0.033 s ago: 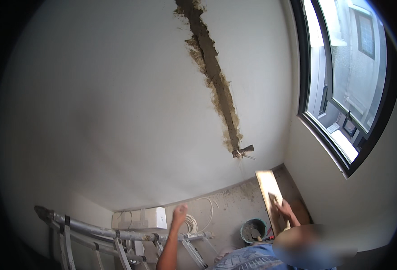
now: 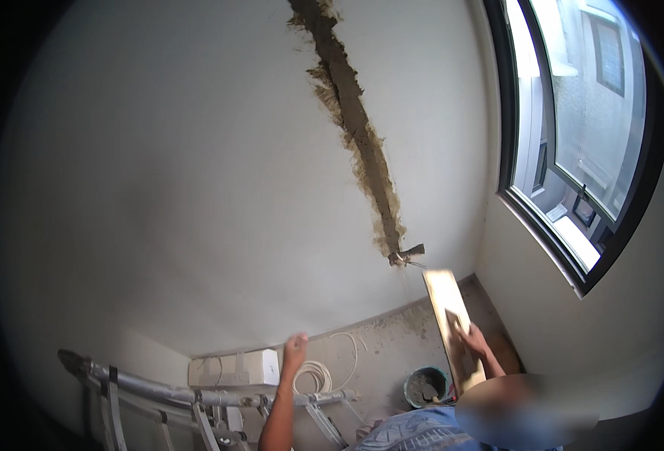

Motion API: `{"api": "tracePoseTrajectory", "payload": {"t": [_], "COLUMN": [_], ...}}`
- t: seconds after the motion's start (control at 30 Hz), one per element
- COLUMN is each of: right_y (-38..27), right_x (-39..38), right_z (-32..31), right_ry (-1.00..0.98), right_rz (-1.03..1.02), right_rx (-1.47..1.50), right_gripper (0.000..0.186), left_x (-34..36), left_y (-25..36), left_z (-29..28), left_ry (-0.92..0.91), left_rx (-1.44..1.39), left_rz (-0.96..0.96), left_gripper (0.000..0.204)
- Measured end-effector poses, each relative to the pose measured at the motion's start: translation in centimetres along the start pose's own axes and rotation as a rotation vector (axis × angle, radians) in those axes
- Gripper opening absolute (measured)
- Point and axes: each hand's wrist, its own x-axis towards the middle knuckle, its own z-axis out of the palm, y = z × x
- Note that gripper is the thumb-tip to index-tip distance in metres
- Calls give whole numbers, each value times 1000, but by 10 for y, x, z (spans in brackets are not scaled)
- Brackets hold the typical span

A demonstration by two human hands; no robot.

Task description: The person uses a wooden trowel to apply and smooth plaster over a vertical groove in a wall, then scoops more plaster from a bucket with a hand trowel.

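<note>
My right hand [image 2: 473, 342] grips the handle of a long wooden plastering float [image 2: 446, 312], a pale narrow board held near upright, tilted a little. Its top end is just below the bottom of the mortar-filled channel [image 2: 366, 146] in the white wall, near some loose wires [image 2: 413, 262]. My left hand [image 2: 295, 350] is raised in front of the wall with fingers curled; whether anything is in it cannot be seen. A dark bucket [image 2: 425, 385] of grey mortar stands on the floor beside the float's lower end. A blurred patch covers part of my right forearm.
An aluminium ladder [image 2: 166, 388] lies across the lower left. Behind it are a long pale box [image 2: 230, 368] and a coil of white cable [image 2: 315, 376] on the floor. On the right wall a dark-framed window [image 2: 506, 135] stands open.
The float in my right hand has shifted slightly up and left, nearer the wires. My left hand has moved a little to the left and up.
</note>
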Motion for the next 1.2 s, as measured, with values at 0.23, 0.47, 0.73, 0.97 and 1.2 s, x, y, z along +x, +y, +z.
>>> {"api": "tracePoseTrajectory", "payload": {"t": [0.23, 0.47, 0.73, 0.97, 1.2], "right_y": [-320, -434, -529, -569, -581], "right_x": [100, 245, 337, 365, 366], "right_z": [-7, 63, 152, 143, 121], "right_ry": [18, 512, 741, 774, 751], "right_rz": [-297, -434, -443, -492, -533], "right_rx": [537, 651, 1080, 1199, 1137], "right_gripper": [51, 75, 77, 78, 76], "left_x": [157, 342, 497, 534, 547], "left_y": [117, 187, 217, 206, 199], "left_z": [-102, -201, -292, -297, -298], "left_ry": [158, 470, 900, 990, 1035], "left_rx": [85, 386, 797, 968, 998], "left_rz": [198, 713, 1190, 1209, 1203], "left_gripper": [28, 29, 40, 45, 45]}}
